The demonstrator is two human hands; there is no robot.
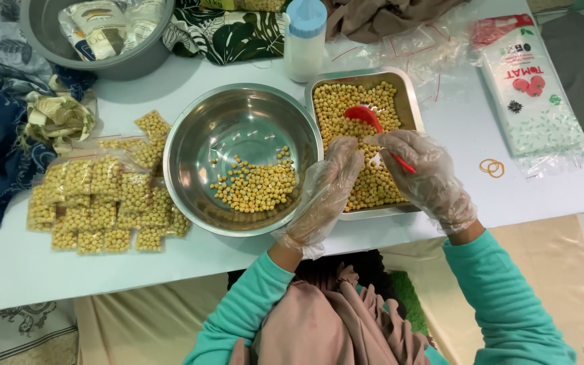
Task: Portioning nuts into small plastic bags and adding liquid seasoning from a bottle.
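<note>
Red plastic spoon over the rectangular metal tray, long axis diagonal: bowl end up and to the left above the yellow pellets, handle running down and to the right, its tip poking out below the right hand. Gripped by that gloved hand, fingers clenched round the handle's middle. Left hand, also in a clear glove, just beside the right, fingers curled and pinching something small and pale at the meeting point; what exactly, hard to tell. Both hands above the tray's near left part, left wrist crossing the gap between tray and round steel bowl.

Inside the bowl, a loose heap of the same yellow pellets, gathered toward the near right side. Left of the bowl, flat on the pale blue worktop, rows of small clear packets filled with pellets, touching and overlapping. Behind the tray, a white bottle with a blue cap, upright. Right of the tray, two rubber bands, and farther right a long pack of clear bags with a red top. Empty clear bags behind the tray. Grey basin at far left, with packages in it, among patterned cloths. Teal sleeves at the near edge.
</note>
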